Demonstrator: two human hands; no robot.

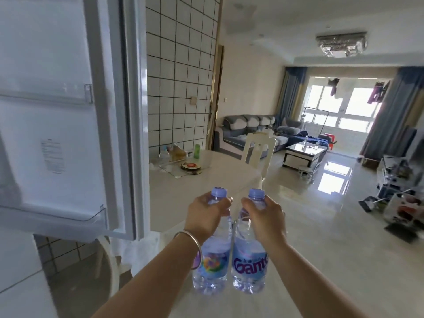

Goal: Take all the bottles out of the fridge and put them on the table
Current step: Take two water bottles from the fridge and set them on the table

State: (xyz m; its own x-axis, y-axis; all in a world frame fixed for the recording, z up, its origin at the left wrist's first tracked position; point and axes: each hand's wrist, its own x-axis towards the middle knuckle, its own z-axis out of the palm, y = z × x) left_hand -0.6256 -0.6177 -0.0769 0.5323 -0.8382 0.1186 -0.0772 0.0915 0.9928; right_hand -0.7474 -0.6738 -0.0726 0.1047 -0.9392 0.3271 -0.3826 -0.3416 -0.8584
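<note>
I hold two clear water bottles with pale purple caps and blue-purple labels, upright and side by side. My left hand grips the neck of the left bottle; a silver bangle circles that wrist. My right hand grips the neck of the right bottle. Both bottles hang in the air in front of me, past the near edge of the cream table, which stretches away ahead. The open white fridge door fills the left side, its visible door shelves holding nothing. The fridge interior is out of view.
At the table's far end lie a green can, a plate and food bags. A cream chair stands at the table's right side, another chair under the door at lower left. Glossy floor, sofa and coffee table lie beyond.
</note>
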